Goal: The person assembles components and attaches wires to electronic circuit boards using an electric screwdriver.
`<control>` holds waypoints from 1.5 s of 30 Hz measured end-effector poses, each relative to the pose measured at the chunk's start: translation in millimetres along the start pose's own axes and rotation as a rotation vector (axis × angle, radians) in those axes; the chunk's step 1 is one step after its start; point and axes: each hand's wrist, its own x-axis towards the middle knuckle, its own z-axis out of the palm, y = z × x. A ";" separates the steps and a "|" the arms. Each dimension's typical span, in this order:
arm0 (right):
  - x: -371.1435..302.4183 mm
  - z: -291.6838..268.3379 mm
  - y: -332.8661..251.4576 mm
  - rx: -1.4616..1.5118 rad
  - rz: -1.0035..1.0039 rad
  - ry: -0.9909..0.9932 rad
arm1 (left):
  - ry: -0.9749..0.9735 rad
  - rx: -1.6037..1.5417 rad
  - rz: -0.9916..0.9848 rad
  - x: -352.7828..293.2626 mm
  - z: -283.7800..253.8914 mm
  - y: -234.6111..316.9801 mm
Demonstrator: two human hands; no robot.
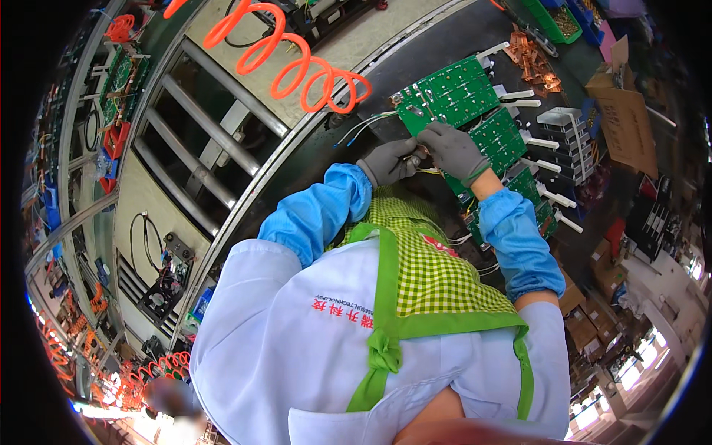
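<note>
My left hand (389, 162) and my right hand (452, 152), both in grey gloves, meet at the near left corner of a row of green circuit boards (449, 93). Fingers of each are closed in a pinch, their tips almost touching. What they pinch is small and mostly hidden by the gloves; I cannot make it out. Thin wires (365, 124) stick out leftward from the farthest board. White strips (545, 143) jut from the boards' right side. Another green board (498, 139) lies partly behind my right hand and forearm.
Copper-coloured parts (532, 65) are heaped beyond the boards, near a green bin (552, 21). Silver finned metal blocks (567, 141) and an open cardboard box (623, 122) stand to the right. An orange coiled hose (285, 70) hangs at upper left above a roller conveyor (200, 130).
</note>
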 end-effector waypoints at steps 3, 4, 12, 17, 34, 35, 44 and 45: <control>-0.8 -0.3 2.1 0.029 -0.099 0.101 | -0.015 -0.006 -0.002 0.8 1.6 2.2; -0.3 0.2 3.3 0.028 -0.103 0.096 | -0.017 -0.010 0.002 -0.7 2.9 3.0; 1.1 -2.5 11.6 0.254 0.109 0.180 | 0.019 -0.035 -0.029 -0.7 3.6 6.1; -20.2 -13.9 3.6 1.346 0.603 0.366 | -0.027 -0.089 -0.035 -0.8 4.7 3.1; -19.2 4.3 -56.6 -0.140 0.379 0.285 | -0.118 -0.104 0.016 5.3 -5.9 -1.8; -19.2 3.9 -57.6 -0.145 0.377 0.282 | -0.120 -0.143 0.011 1.4 -4.6 0.8; -22.4 2.5 -67.3 -0.213 0.367 0.332 | -0.135 -0.245 -0.031 6.0 -11.8 -8.3; -23.4 1.2 -68.1 -0.209 0.385 0.336 | -0.141 -0.257 -0.039 5.7 -14.8 -8.4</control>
